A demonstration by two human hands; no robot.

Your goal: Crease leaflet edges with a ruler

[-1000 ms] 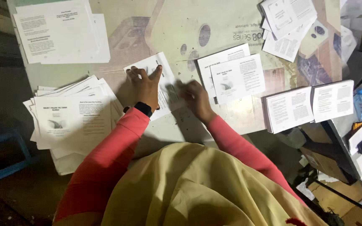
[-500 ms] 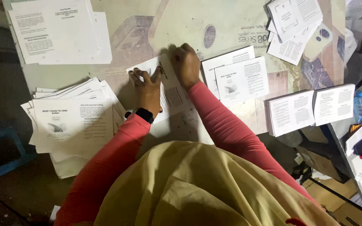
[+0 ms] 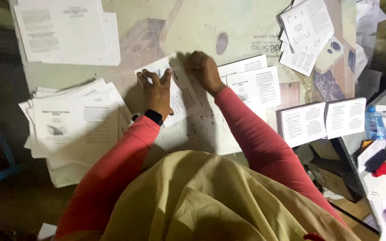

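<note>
At the middle of the bench, a printed paper sheet lies flat and tilted, its long axis running from upper left to lower right; the print is too small to make out. The left hand presses on it, fingers spread and flat, gripping nothing and covering much of it. The right hand is clenched in a fist at the sheet's upper edge; whether it pinches paper cannot be told. A loose paper stack lies left, folded leaflets right.
</note>
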